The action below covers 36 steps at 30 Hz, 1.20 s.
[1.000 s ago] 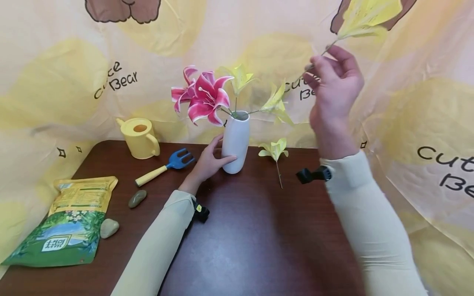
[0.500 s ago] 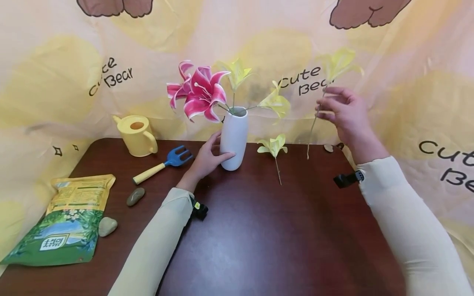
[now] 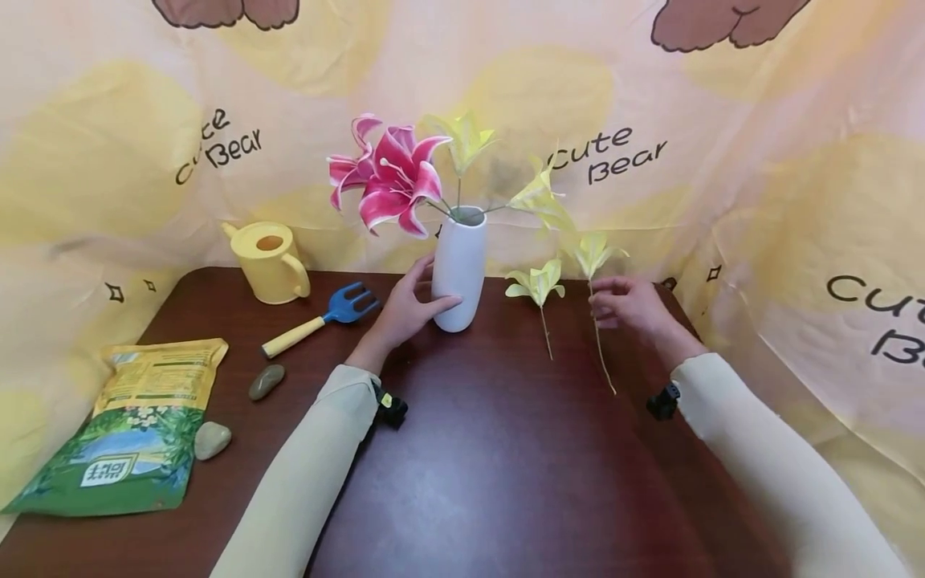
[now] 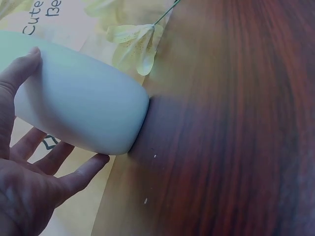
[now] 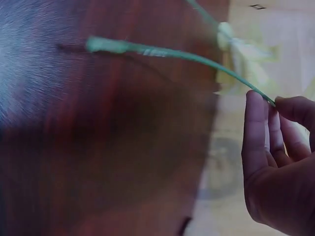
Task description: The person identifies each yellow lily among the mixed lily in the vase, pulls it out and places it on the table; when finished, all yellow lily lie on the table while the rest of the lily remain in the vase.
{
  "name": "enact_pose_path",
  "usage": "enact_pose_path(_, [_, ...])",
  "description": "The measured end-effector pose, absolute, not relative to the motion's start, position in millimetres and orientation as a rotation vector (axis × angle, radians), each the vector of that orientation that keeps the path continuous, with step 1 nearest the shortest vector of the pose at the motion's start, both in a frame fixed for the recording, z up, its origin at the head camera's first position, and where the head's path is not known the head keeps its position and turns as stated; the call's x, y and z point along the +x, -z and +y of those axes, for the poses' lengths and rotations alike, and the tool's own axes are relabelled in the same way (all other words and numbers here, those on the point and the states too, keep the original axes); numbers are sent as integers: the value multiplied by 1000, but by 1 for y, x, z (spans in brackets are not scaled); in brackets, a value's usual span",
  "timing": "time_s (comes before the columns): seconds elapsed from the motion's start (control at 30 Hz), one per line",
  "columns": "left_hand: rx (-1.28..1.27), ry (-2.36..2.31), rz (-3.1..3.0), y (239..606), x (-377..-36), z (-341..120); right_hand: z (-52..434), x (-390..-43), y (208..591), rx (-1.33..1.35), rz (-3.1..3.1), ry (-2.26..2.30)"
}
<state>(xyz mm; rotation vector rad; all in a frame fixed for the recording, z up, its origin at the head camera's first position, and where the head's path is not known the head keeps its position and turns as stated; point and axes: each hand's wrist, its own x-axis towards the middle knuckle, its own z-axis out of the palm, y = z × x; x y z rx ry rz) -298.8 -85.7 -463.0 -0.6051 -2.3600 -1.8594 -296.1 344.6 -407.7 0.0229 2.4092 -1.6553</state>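
Note:
A white vase (image 3: 459,273) stands upright near the table's back edge, holding pink lilies (image 3: 397,181) and two yellow lilies (image 3: 538,201). My left hand (image 3: 405,313) grips its lower left side, thumb across the front and fingers behind, as the left wrist view also shows. Right of the vase, my right hand (image 3: 632,309) pinches the stem of another yellow lily (image 3: 594,253) between thumb and fingertips. That stem (image 5: 197,60) hangs down, its end low over the table in the right wrist view. One more yellow lily (image 3: 536,282) lies between vase and right hand.
On the left are a yellow watering can (image 3: 269,265), a blue toy fork (image 3: 321,321) with a yellow handle, two stones (image 3: 266,382) and a green and yellow bag (image 3: 130,429). A printed cloth (image 3: 549,96) hangs right behind the dark wooden table (image 3: 462,482).
My right hand has come down from high on the right to near the table, bringing the yellow lily beside the lying one. The left hand has stayed on the vase.

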Motion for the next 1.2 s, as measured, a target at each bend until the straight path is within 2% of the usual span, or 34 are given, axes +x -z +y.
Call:
enact_pose_path(0.27, [-619,1852,-2344,464,-301,-84,344,-300,435,98,2376,1612])
enact_pose_path(0.83, [-586,1877,-2358,467,-298,-86,336,-299,443,200,2203,1719])
enact_pose_path(1.2, [-604,1853,-2357,466,-302,-85,337,-306,456,138,2156,1723])
